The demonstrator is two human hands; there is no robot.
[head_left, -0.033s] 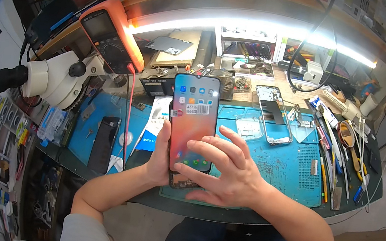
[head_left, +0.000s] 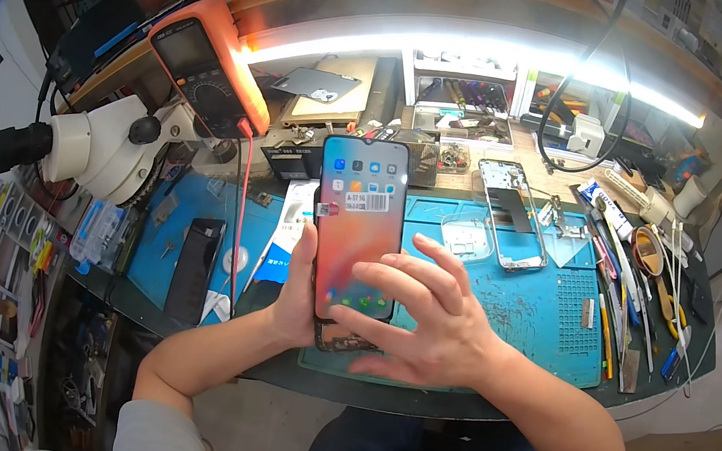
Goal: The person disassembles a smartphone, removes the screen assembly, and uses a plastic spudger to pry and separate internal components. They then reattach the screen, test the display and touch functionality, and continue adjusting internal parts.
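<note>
My left hand [head_left: 297, 305] grips the lower left side of a smartphone [head_left: 354, 257], its thumb along the edge. The phone is upright with a lit screen of app icons on a blue-to-orange background. A white barcode sticker [head_left: 368, 201] lies across the screen's upper part. Below the lit screen, the phone's bottom end looks uncovered, with inner parts showing. Over the screen's lower right is my right hand [head_left: 431, 315], fingers spread and holding nothing. One fingertip is at the screen's lower left; whether it touches the glass I cannot tell.
A dark phone [head_left: 195, 271] lies left on the blue mat [head_left: 498, 307]; a phone frame [head_left: 513, 218] and clear tray [head_left: 467, 239] lie right. Tools [head_left: 622, 292] line the right edge. A microscope [head_left: 83, 147] and orange multimeter [head_left: 212, 68] stand left, with a red lead [head_left: 239, 226] hanging down.
The phone has shifted slightly to the left in my left hand's grip. My right hand has barely moved, its fingers still spread over the screen.
</note>
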